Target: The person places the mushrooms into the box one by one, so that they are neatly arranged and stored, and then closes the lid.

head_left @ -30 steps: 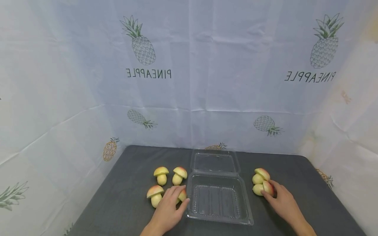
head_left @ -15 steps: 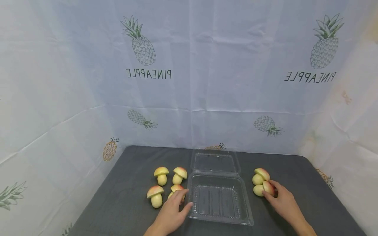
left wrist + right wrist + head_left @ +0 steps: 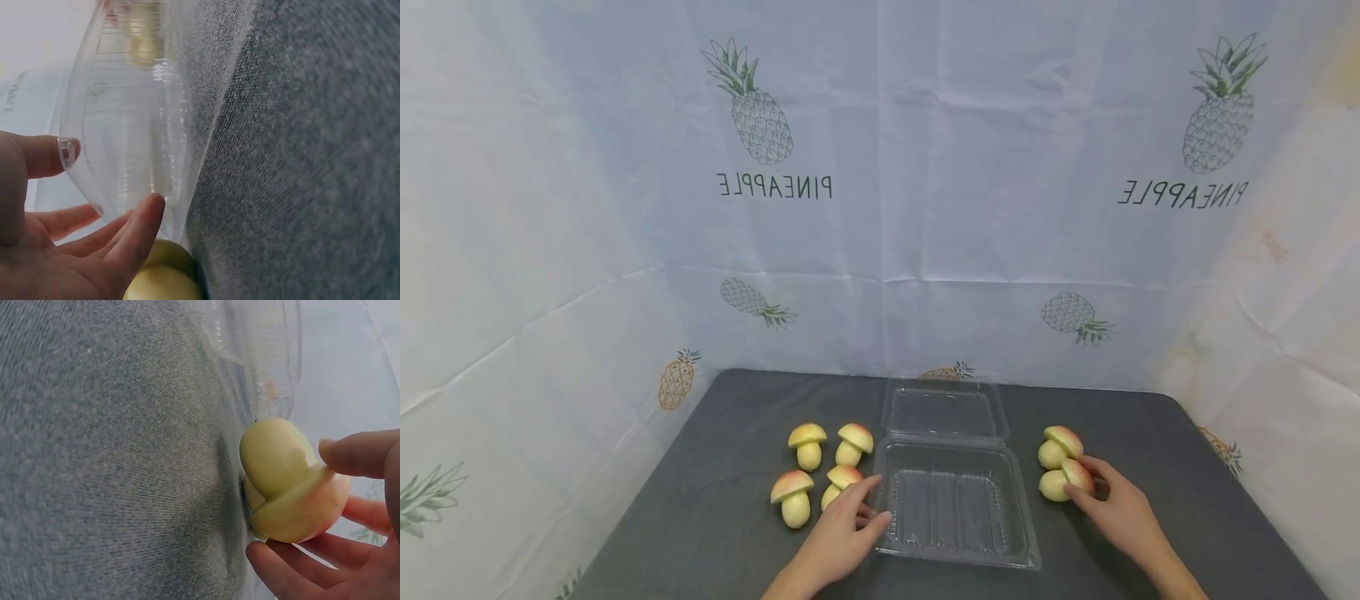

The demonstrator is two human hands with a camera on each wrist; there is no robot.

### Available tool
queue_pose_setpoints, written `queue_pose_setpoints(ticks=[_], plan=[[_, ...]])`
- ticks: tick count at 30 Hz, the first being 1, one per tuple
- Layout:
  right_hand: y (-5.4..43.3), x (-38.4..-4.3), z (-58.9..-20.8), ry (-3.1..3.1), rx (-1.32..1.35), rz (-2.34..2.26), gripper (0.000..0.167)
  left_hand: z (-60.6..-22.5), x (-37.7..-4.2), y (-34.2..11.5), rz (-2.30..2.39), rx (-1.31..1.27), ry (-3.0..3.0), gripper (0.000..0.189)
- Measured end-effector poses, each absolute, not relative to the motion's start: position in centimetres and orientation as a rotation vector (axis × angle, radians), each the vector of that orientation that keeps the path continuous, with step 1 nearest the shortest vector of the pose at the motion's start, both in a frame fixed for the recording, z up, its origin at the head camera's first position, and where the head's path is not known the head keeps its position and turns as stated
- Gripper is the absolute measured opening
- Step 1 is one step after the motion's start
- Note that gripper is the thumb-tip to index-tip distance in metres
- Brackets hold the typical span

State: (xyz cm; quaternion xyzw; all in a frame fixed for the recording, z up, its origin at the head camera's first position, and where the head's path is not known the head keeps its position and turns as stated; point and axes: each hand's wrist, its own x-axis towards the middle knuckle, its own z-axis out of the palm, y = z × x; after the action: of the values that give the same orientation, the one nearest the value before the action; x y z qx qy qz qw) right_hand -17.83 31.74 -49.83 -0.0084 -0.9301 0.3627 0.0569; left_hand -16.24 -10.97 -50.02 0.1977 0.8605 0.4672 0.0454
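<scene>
My right hand (image 3: 1123, 517) pinches a yellow, mushroom-shaped piece with a reddish cap (image 3: 294, 481) between thumb and fingertips. In the head view a second mushroom-shaped piece (image 3: 1060, 447) lies right behind the held one. Left of centre, my left hand (image 3: 835, 533) has its thumb and fingers at the left rim of an opened clear plastic clamshell box (image 3: 1033, 533). The left wrist view shows its fingertips (image 3: 153, 203) against the box's side. Close beside that hand is a mushroom-shaped piece (image 3: 844, 477), partly hidden by the fingers.
Several more mushroom-shaped pieces, among them a front-left one (image 3: 793, 500), stand on the dark tabletop (image 3: 700, 517) left of the box. The box's lid (image 3: 943, 412) lies folded back behind it. A pineapple-print curtain (image 3: 910, 208) surrounds the table.
My left hand has moved right, off the mushroom-shaped piece nearest it, to the box's rim. My right hand stays at its piece, which has shifted slightly.
</scene>
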Motion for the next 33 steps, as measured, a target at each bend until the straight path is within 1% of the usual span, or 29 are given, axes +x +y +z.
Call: queue_pose_setpoints(ticks=[7, 15, 26, 33], plan=[[31.7, -17.6, -49.5, -2.802, -0.012, 1.257, 0.065, -50.2, -16.6, -10.7, 1.506, 0.545, 2.553, 0.060], [31.1, -17.4, -48.1, -2.813, 0.029, 1.473, 0.065, -50.3, -17.4, -10.6, 1.578, 0.538, 2.470, 0.057], [30.3, -17.1, -45.9, -2.795, 0.146, 1.428, 0.060, -50.5, -17.6, -10.3, 1.551, 0.542, 2.483, 0.057], [29.8, -17.2, -44.2, -2.758, 0.234, 1.453, 0.061, -50.5, -17.6, -10.0, 1.574, 0.558, 2.466, 0.056]])
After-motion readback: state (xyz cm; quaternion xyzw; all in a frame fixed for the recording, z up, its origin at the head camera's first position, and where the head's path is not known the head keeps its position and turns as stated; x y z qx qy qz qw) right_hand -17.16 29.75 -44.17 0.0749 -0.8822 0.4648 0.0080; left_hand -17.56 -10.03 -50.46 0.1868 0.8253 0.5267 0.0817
